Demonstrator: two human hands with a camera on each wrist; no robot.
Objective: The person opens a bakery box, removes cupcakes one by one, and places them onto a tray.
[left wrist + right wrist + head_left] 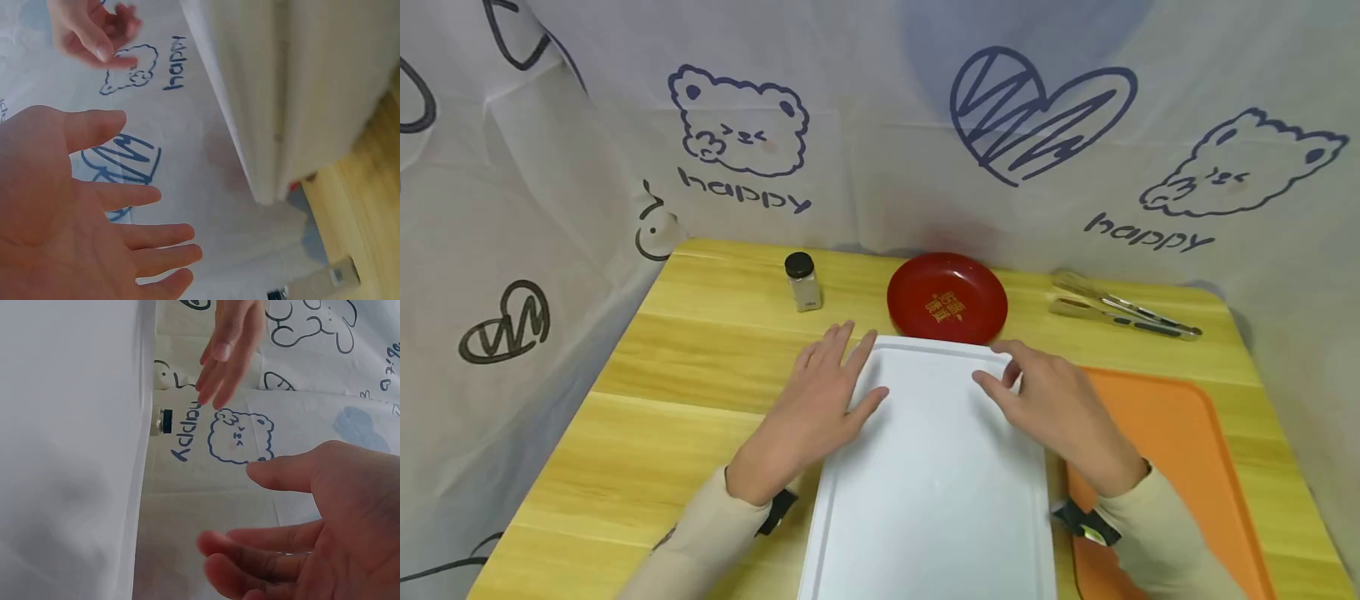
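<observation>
A large white rectangular board (936, 492) with a raised rim lies lengthwise in front of me; its thick side fills the upper right of the left wrist view. My left hand (820, 408) is over its far left edge, fingers spread and palm empty. Over the far right corner is my right hand (1063, 408), fingers loosely bent, thumb apart, nothing held. Both palms appear bare in the wrist views, the left palm (56, 206) with straight fingers, the right hand (337, 512) with fingers slightly curled, beside the board's edge.
Behind the board sits a red plate (925, 292) with gold characters. A small black-capped seasoning jar (806, 290) stands to its left, and metal tongs (1120, 312) lie to its right. An orange tray (1176, 442) is under my right forearm. A patterned white cloth (880, 125) hangs behind the wooden table (685, 358).
</observation>
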